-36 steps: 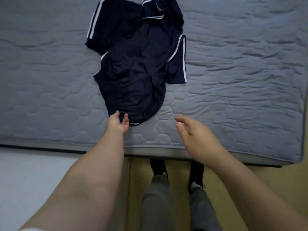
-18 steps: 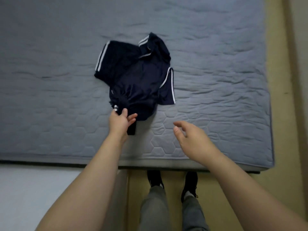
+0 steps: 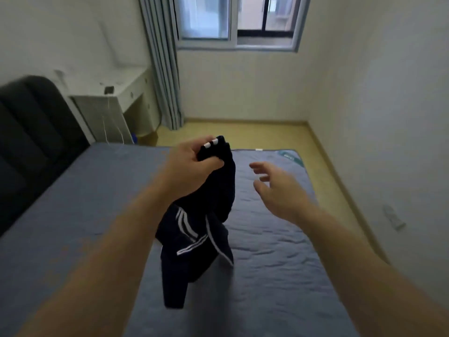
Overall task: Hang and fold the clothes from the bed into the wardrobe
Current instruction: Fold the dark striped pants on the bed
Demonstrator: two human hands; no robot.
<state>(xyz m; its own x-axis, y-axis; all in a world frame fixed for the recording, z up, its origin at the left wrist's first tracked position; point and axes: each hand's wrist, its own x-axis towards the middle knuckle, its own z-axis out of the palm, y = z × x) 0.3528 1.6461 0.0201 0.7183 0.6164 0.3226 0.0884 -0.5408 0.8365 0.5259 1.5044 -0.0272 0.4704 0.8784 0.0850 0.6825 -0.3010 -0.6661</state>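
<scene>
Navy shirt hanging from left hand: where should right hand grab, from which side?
Likely the top edge beside the left hand, coming from the right: the navy shirt hangs bunched from that pinch, and the open right hand is level with it.

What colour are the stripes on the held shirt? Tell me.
White, on the dark navy shirt; head view.

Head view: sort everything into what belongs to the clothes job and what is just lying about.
Job:
shirt, hanging from the left hand, which grips it
right hand, open, beside the shirt, not touching it
bed

Lying about:
desk
curtain
window
headboard

No wardrobe in view.
</scene>
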